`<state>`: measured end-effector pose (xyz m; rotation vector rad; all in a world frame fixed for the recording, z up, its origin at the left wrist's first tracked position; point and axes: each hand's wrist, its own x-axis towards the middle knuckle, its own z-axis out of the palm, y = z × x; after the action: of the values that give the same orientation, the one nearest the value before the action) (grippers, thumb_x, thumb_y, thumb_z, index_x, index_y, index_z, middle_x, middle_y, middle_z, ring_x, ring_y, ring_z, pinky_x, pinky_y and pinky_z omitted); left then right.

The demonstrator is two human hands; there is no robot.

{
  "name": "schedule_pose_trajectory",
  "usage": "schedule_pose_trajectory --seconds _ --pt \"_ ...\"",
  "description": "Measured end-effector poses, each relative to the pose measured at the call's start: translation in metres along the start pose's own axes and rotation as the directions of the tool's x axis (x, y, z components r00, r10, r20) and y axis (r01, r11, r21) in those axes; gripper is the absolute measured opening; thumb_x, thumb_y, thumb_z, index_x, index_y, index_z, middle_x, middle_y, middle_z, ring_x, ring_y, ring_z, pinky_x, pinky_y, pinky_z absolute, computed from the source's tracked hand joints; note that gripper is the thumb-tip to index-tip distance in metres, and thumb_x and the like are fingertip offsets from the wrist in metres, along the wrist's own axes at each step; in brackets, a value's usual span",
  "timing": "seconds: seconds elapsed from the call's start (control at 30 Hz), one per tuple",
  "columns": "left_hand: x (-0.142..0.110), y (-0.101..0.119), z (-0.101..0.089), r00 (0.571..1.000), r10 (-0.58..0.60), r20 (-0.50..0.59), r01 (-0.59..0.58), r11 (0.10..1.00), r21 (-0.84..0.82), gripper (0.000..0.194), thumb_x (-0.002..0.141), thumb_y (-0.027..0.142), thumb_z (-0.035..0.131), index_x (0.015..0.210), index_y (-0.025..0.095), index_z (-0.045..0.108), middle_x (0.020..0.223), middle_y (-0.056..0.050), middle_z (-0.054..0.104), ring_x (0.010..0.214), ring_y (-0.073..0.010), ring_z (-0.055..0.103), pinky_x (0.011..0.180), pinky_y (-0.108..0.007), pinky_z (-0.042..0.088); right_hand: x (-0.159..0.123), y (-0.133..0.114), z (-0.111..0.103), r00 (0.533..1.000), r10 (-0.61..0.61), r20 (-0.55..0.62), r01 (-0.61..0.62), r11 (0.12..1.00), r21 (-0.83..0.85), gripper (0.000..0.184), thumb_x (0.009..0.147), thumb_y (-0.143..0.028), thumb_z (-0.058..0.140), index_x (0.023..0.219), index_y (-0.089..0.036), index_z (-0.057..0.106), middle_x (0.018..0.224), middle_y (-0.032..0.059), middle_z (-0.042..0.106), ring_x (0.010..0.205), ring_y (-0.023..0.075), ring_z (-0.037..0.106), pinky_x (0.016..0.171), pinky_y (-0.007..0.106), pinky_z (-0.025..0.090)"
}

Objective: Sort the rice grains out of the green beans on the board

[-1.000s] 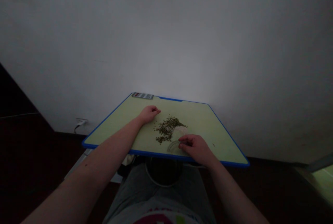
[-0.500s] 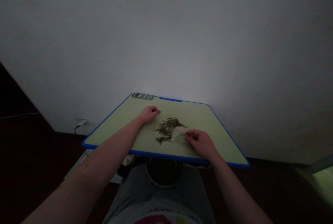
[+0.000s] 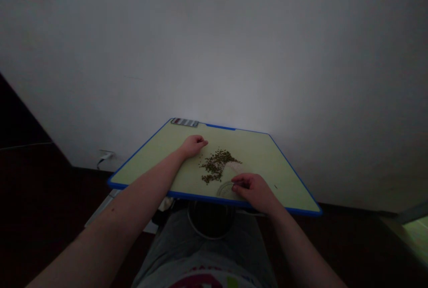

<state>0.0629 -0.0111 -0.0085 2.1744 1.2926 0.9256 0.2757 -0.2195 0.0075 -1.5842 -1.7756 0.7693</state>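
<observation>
My right hand (image 3: 252, 192) pinches the side of a clear protractor (image 3: 225, 189), which lies on the board (image 3: 257, 147) close to its near edge. A loose spread of small greenish-brown grains or beans (image 3: 216, 164) covers the board's middle. Beside them, on the right, is a pale patch of finer bits (image 3: 232, 166), too blurred to name. My left hand (image 3: 194, 145) rests on the board, up and left of the grains, its fingers curled together; whether anything is between them is hidden. A round, dark-looking bowl (image 3: 211, 237) sits below the near edge, between my legs.
The pale board has a blue rim and stands against a white wall (image 3: 214, 47). A flat grey panel with rows of markings (image 3: 184, 122) lies in the far left corner. One small dark sliver (image 3: 276, 186) is to the right of my right hand. A plug with a cable (image 3: 106, 156) is low on the wall.
My right hand has drawn the protractor toward me and slightly left, away from the pale patch. The small dark sliver now shows on the board's right. My left hand has barely moved.
</observation>
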Motion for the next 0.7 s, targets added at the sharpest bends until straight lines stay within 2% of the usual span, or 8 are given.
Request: schedule_pose_trajectory --seconds 0.2,0.43,0.7 --pt "-0.001 0.000 -0.001 1.000 0.013 0.008 -0.012 1.000 -0.015 0.036 0.070 0.050 0.048 0.058 0.016 0.053 0.051 0.003 0.045 0.053 -0.0106 0.041 0.052 -0.025 0.030 -0.001 0.003 0.001 1.000 -0.004 -0.030 0.005 1.000 0.023 0.024 0.070 -0.029 0.057 0.090 -0.018 0.065 0.066 0.0009 0.067 0.056 0.0144 0.059 0.050 0.023 0.042" --pt "0.000 -0.001 0.000 1.000 0.006 0.001 -0.006 1.000 0.003 0.035 0.071 0.049 0.048 0.060 0.016 0.054 0.052 0.003 0.046 0.053 -0.0106 0.041 0.051 -0.025 0.030 0.017 -0.004 0.011 0.990 -0.086 -0.114 0.080 0.995 -0.060 0.022 0.073 -0.028 0.056 0.090 -0.019 0.065 0.073 0.0024 0.068 0.064 0.0155 0.061 0.060 0.026 0.046" --pt "0.001 -0.002 0.000 1.000 0.020 0.006 -0.020 1.000 0.008 0.037 0.070 0.051 0.048 0.060 0.016 0.054 0.052 0.003 0.046 0.053 -0.0107 0.042 0.051 -0.025 0.029 0.035 -0.009 0.025 0.983 -0.157 -0.091 0.150 0.985 -0.081 0.021 0.072 -0.024 0.057 0.091 -0.019 0.065 0.074 0.0018 0.067 0.064 0.0149 0.060 0.061 0.026 0.045"
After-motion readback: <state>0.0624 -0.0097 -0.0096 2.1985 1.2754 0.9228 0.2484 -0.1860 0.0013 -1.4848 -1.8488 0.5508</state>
